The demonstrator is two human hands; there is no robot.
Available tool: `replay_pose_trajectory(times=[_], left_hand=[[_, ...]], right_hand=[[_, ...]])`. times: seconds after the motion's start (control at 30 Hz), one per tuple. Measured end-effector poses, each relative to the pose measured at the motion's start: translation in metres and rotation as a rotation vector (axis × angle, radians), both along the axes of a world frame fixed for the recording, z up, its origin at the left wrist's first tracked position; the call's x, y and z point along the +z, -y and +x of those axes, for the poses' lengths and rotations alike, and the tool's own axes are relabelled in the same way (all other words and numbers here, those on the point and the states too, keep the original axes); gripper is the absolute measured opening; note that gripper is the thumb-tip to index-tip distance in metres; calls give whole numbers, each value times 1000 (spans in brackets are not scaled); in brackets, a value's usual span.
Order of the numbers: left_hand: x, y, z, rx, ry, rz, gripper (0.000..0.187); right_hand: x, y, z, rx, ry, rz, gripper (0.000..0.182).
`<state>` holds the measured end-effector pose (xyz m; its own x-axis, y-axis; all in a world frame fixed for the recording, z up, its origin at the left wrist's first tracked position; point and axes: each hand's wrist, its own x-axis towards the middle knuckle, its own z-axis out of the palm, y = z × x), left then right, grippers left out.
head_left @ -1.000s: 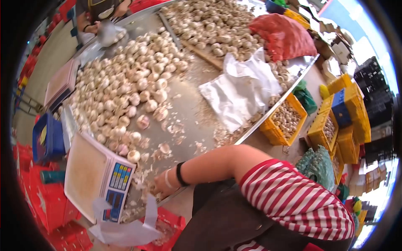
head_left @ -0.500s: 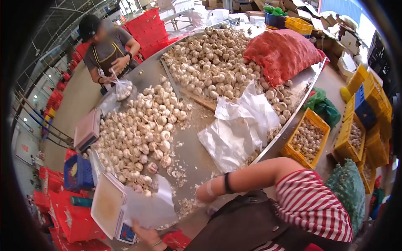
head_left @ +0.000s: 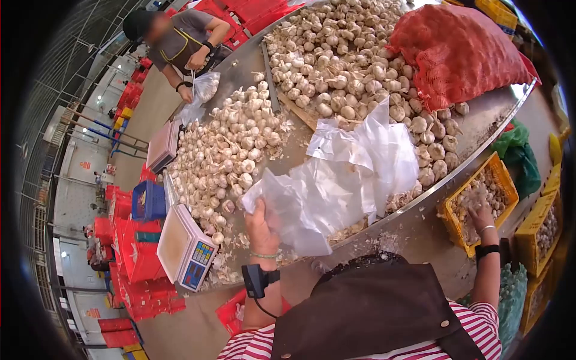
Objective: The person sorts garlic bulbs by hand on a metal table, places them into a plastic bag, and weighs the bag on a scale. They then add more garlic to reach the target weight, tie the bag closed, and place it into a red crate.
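Note:
My left hand pinches a clear plastic bag between thumb and fingers, above the near edge of the metal table. Part of this bag overlaps the pile of white plastic bags lying on the table. Off to the right, my right hand reaches over a yellow crate of garlic bulbs and scraps, fingers stretched and slightly blurred. I see nothing gripped in it. Left of my left hand are cleaned garlic bulbs in a heap and a digital scale.
A red mesh sack rests by a larger garlic heap. Across the table a co-worker holds a bag of garlic. A second scale, blue basket, red crates and green mesh sack stand around.
My left hand has moved from beside the scale rightward to the bag pile, still with a plastic bag. My right arm has swung from the table to the yellow crate. The view has shifted.

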<state>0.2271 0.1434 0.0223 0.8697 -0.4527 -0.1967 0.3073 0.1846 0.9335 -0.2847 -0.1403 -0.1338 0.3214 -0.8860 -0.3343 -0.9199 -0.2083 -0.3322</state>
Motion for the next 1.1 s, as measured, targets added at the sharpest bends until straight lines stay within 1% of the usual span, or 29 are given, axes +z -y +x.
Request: replay_pose_trajectory(times=[0.03,0.07,0.1,0.13,0.17,0.2,0.27,0.3,0.33,0.37,0.4,0.47,0.5,0.53,0.57,0.6,0.63,0.7,0.73,0.8,0.83,0.87,0.9,0.93,0.97,1.0,1.03,1.07,1.1], left_hand=[[4,8,-11,-27,-40,-22,30],[7,11,-17,-54,-78,-44,31],[0,10,-17,-94,-112,-43,32],[-5,7,-20,-80,-111,-34,32],[-9,6,-25,-119,-143,-61,32],[-10,5,-30,-160,-173,-93,32],[-10,1,-37,-168,-203,-126,35],[-10,-3,-40,-188,-239,-158,38],[-9,-6,-45,-172,-238,-164,38],[-5,-8,-50,-139,-216,-187,39],[-4,-12,-53,-104,-192,-211,40],[-6,-31,-52,-55,-163,-218,40],[-7,-42,-53,-23,-136,-218,40],[-3,-51,-57,12,-129,-229,40],[5,-58,-62,70,-46,-132,38],[9,-66,-63,131,37,-32,37],[4,-78,-61,171,52,-42,37],[-19,-105,-53,197,69,176,36],[-27,-115,-47,215,75,170,36],[-44,-134,-26,195,242,308,39],[-52,-149,-5,169,341,386,43],[-66,-166,17,165,340,379,43],[-82,-181,43,216,468,653,45],[-84,-190,63,271,593,924,48],[-86,-199,83,225,608,1104,58],[-92,-206,100,226,602,1086,58],[-103,-212,119,180,662,1256,64],[-115,-214,139,131,725,1425,69],[-124,-213,153,94,652,1440,79]], right_hand=[[13,4,4,-235,-417,-20,71],[32,14,8,-267,-411,-63,90],[27,27,9,-185,-102,-203,84],[26,39,12,-101,209,-336,78],[22,46,20,-107,474,-170,68],[68,36,72,-113,735,1,59],[123,12,150,81,925,278,40],[132,6,183,227,901,451,34],[137,-6,214,422,842,595,36],[118,-19,243,600,842,815,39],[112,-40,270,722,843,1003,43],[136,-85,307,765,808,1063,34],[137,-103,318,794,789,1072,34],[133,-119,331,621,904,1330,27],[128,-133,343,431,1001,1580,20],[122,-140,353,477,975,1592,20],[112,-143,359,456,954,1571,15],[96,-155,369,416,933,1534,6],[93,-162,373,437,926,1537,6],[90,-174,381,369,1002,1512,3],[92,-175,384,341,986,1476,5],[87,-177,385,339,986,1468,5],[83,-177,385,288,1012,1400,6],[84,-179,389,242,1035,1327,7],[92,-183,389,153,1063,1328,9],[104,-187,387,61,1088,1328,11],[103,-185,383,103,1085,1287,13],[110,-189,382,92,1070,1241,12],[105,-189,378,95,1068,1204,11]])
